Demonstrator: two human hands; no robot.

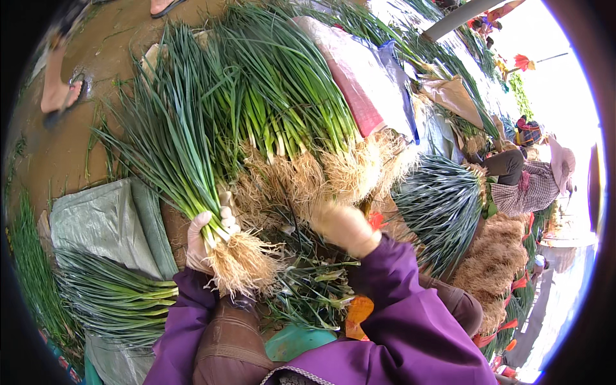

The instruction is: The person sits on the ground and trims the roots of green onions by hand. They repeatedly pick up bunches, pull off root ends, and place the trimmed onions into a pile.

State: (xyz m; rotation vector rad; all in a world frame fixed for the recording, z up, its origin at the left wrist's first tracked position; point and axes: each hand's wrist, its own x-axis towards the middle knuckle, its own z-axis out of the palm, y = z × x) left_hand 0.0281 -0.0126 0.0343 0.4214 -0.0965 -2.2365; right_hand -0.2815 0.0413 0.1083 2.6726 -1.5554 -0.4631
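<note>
My left hand [197, 240], in a pale thin glove, grips a bunch of green onions [190, 159] just above its root end. Its shaggy, straw-coloured roots [243, 264] hang toward me, and the long leaves fan away to the upper left. My right hand [344, 228] is blurred, close to the roots of a large heap of green onions [274, 91]. Whether it holds anything is hidden by the blur. Between my knees lie loose leaves and trimmings [313, 293].
Folded grey-green sheeting [106, 221] lies at left, above another onion bundle [115, 298]. A white-and-pink sack [346, 77] covers part of the heap. At right, a person in a checked shirt [519, 187] sits by more onions [438, 207]. Someone's sandalled foot [62, 96] is on wet ground.
</note>
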